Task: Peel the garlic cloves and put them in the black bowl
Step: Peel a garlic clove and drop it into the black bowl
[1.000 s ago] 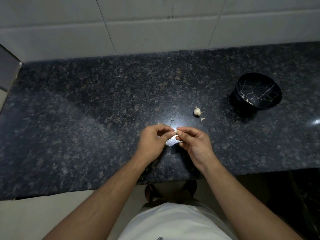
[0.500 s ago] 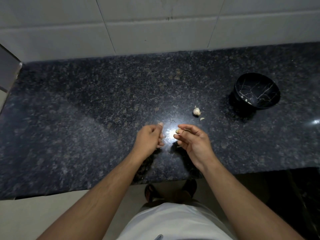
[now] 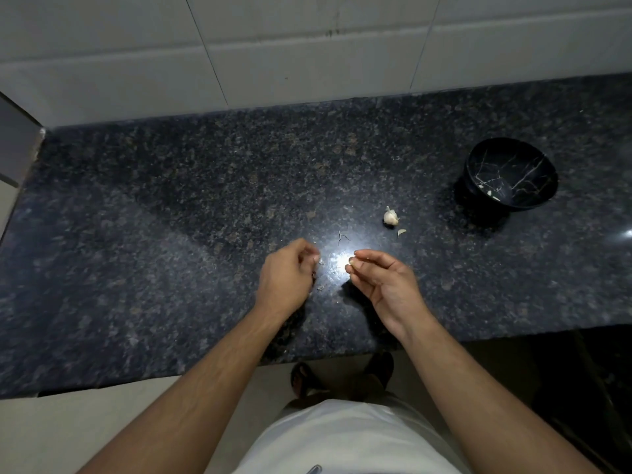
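Low in the frame's middle, our right hand [image 3: 383,282] pinches a garlic clove [image 3: 352,262] at its fingertips. Our left hand [image 3: 287,275] curls left of it; we cannot tell whether it grips anything. Peel scraps [image 3: 343,236] lie on the dark surface [image 3: 171,217]. Farther up sits a garlic piece [image 3: 390,217], then the black bowl [image 3: 511,176] at right.

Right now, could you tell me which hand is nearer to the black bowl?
Right. The right hand sits down-left of the black bowl; the left hand is farther left, beyond it.
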